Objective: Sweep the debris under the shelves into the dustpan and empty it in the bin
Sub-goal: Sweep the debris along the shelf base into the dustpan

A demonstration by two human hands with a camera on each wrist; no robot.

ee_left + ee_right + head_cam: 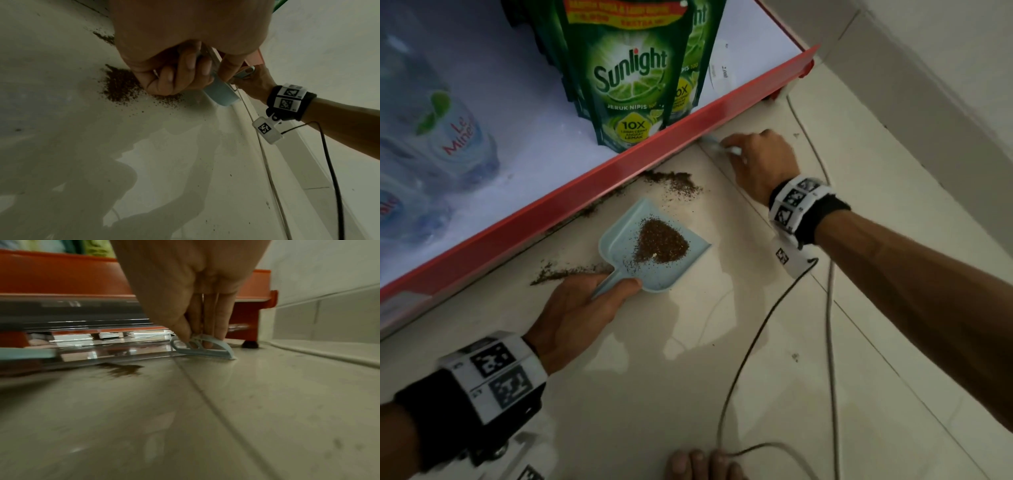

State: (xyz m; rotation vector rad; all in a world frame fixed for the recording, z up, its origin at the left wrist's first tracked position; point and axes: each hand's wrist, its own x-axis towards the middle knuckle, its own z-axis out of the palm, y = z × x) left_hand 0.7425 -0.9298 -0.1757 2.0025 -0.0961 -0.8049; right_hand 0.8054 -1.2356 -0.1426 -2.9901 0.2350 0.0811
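Pale blue plastic, the dustpan (650,246) lies flat on the cream tiled floor (774,377), just near of the red front edge of the bottom shelf (592,185), with a heap of brown debris (661,245) in its middle. The left hand (578,308) grips its short handle, fingers curled beneath and thumb pressed on top; the left wrist view shows those fingers (185,65) wrapped round the handle. More debris lies on the floor in a patch (674,186) at the shelf edge, just far of the pan's mouth, and in a streak (565,272) to the left of the handle.

To the right, the right hand (760,161) is well apart from the pan, down at the gap under the shelf. It pinches a small pale blue brush (203,348) between thumb and fingertips, the brush's lower edge touching the tile.

On the shelf stand green Sunlight dish soap pouches (630,75), with Le Minerale water bottles (448,130) to their left. A dark cable (756,335) and a grey one trail across the near floor.
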